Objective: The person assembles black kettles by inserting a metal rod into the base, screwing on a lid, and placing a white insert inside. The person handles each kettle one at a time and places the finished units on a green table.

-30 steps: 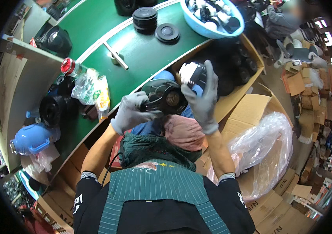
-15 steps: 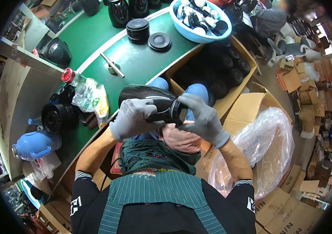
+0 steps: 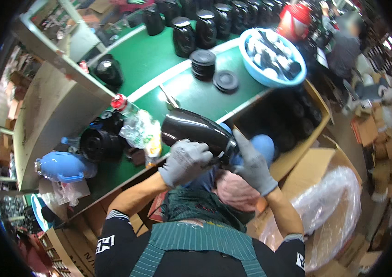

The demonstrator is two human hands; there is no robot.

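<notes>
A glossy black jug body (image 3: 195, 131), wide at one end and narrowing to a ringed neck, lies tilted across my lap, its wide end over the bench edge. My gloved left hand (image 3: 187, 161) wraps around its near side. At the neck end, my gloved right hand (image 3: 254, 168) grips the rim between thumb and fingers; the index finger stretches along it. What is inside the neck cannot be seen. Just beyond the wide end, a metal bar (image 3: 169, 97) sits on the green bench (image 3: 152, 60).
Black round lids (image 3: 203, 64), a single lid (image 3: 226, 81) and a light-blue basin (image 3: 299, 78) of black and white parts stand on the bench. Several black jugs (image 3: 183, 37) line the back. A carton (image 3: 321, 121) of dark round pieces is at right; a clear bottle (image 3: 129, 111) at left.
My view has shifted, so the bench things appear lower and further right. The jug body stays in both hands; its neck end now points more downward, and my right index finger has straightened.
</notes>
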